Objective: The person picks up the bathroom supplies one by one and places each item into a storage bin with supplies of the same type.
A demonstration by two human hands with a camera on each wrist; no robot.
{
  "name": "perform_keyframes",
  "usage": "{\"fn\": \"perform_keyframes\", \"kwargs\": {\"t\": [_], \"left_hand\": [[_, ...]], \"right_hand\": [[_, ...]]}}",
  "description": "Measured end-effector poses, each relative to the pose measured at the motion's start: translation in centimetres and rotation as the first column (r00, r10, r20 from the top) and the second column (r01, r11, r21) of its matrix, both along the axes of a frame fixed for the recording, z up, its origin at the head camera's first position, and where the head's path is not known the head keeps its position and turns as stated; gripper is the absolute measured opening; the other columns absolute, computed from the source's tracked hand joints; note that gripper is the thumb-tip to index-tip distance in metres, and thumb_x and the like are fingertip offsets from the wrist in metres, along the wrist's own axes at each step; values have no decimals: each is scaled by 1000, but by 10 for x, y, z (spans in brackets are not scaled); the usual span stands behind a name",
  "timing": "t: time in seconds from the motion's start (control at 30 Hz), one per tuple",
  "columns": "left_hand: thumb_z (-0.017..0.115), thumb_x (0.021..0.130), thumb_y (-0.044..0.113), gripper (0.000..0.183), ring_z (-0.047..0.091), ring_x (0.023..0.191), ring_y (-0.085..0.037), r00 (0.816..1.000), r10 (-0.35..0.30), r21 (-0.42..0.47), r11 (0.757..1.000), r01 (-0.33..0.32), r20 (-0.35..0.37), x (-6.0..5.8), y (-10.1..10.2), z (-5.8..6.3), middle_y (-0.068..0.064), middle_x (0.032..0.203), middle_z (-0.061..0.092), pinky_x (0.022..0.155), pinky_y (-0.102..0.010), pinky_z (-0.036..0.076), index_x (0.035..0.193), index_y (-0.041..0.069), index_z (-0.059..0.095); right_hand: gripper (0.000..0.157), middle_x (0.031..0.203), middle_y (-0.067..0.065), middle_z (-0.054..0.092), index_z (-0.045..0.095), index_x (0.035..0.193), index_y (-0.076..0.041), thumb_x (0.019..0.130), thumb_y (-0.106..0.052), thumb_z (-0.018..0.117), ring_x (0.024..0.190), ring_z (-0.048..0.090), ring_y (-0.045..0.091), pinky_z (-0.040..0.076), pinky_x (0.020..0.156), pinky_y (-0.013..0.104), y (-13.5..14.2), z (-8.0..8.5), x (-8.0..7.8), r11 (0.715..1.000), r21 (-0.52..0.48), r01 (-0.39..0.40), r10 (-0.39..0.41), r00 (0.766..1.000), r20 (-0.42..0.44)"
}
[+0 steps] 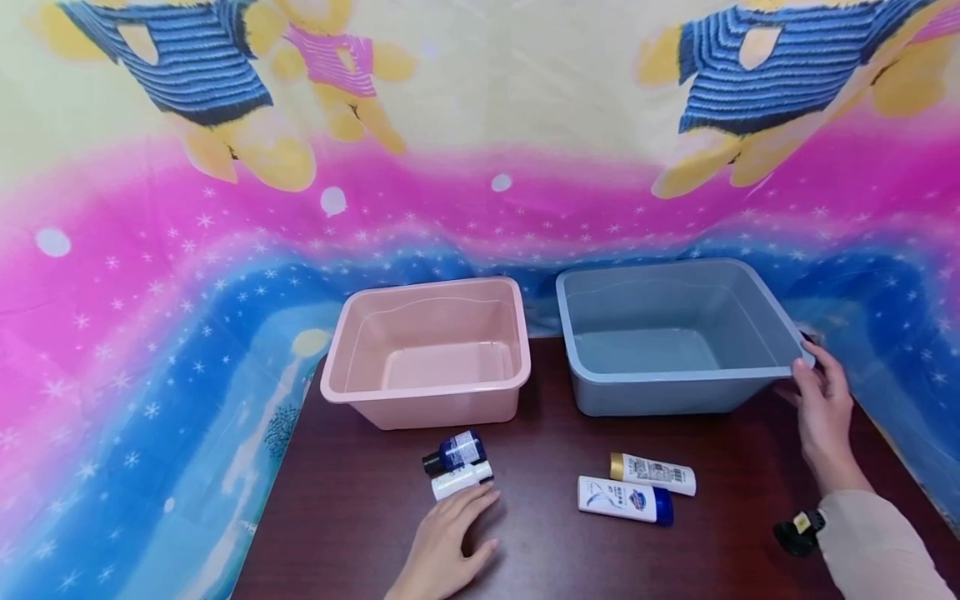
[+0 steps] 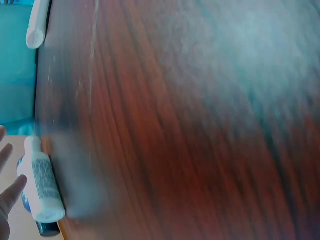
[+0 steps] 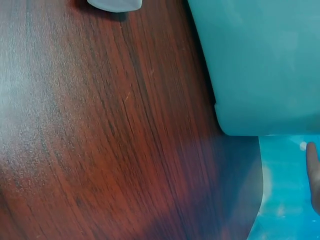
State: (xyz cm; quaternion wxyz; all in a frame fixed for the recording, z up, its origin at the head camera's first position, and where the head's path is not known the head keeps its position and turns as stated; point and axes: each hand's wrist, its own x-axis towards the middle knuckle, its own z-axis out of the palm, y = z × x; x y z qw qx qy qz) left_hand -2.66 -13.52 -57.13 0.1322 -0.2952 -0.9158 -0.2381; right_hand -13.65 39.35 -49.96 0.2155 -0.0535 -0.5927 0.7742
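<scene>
My right hand grips the front right corner of the blue-grey basin, thumb and fingers at its rim. In the right wrist view only part of a finger shows, beside the basin's side. My left hand hovers low over the table with loosely spread fingers, just in front of a white bottle; whether it touches the bottle I cannot tell. Against that bottle lies a dark blue bottle with a black cap. The left wrist view shows the white bottle close to the fingers.
A pink basin stands behind the left pair of bottles. In front of the blue-grey basin lie a white bottle with a gold cap and a white bottle with a blue cap. A patterned cloth hangs behind the dark wooden table.
</scene>
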Motion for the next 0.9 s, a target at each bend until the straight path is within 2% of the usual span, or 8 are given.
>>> {"fn": "perform_keyframes", "kwargs": {"t": [0.33, 0.47, 0.63, 0.8, 0.9], "left_hand": [[80, 79, 37, 57, 54, 126, -17, 999, -25, 33, 999, 26, -26, -1, 15, -3, 5, 135, 59, 100, -39, 44, 130, 20, 64], [79, 81, 38, 54, 53, 126, -15, 999, -44, 25, 999, 44, -7, -1, 20, -5, 9, 135, 58, 101, -40, 44, 131, 22, 64], [76, 84, 38, 51, 53, 125, -12, 995, -96, 12, 995, 96, 18, 0, 30, -5, 10, 134, 59, 99, -40, 46, 131, 22, 64], [73, 88, 39, 49, 53, 124, -10, 983, -173, 1, 985, 173, 59, 1, 42, -4, 8, 134, 59, 98, -39, 46, 133, 22, 62], [72, 89, 40, 49, 52, 124, -9, 977, -205, -7, 979, 205, 56, 1, 49, -5, 7, 134, 59, 98, -38, 46, 133, 22, 61]], "right_hand": [[42, 118, -2, 58, 51, 144, -15, 102, -9, 54, 94, 63, 2, 53, 71, 15, -4, 0, -2, 998, -59, 33, -32, 999, 4], [42, 119, -2, 58, 51, 143, -15, 102, -9, 54, 93, 63, 2, 53, 71, 15, -4, 0, -2, 997, -66, 41, -41, 999, 9], [41, 119, -2, 58, 52, 143, -15, 102, -9, 54, 92, 63, 2, 53, 69, 15, -7, 1, -4, 993, -73, 88, -85, 996, 39], [40, 115, -2, 62, 53, 142, -14, 102, -9, 54, 91, 63, 3, 54, 67, 16, -10, 1, -5, 985, -100, 141, -136, 989, 59], [40, 114, -2, 63, 53, 141, -14, 102, -9, 54, 91, 63, 3, 54, 67, 16, -9, 0, -5, 983, -105, 148, -143, 988, 59]]}}
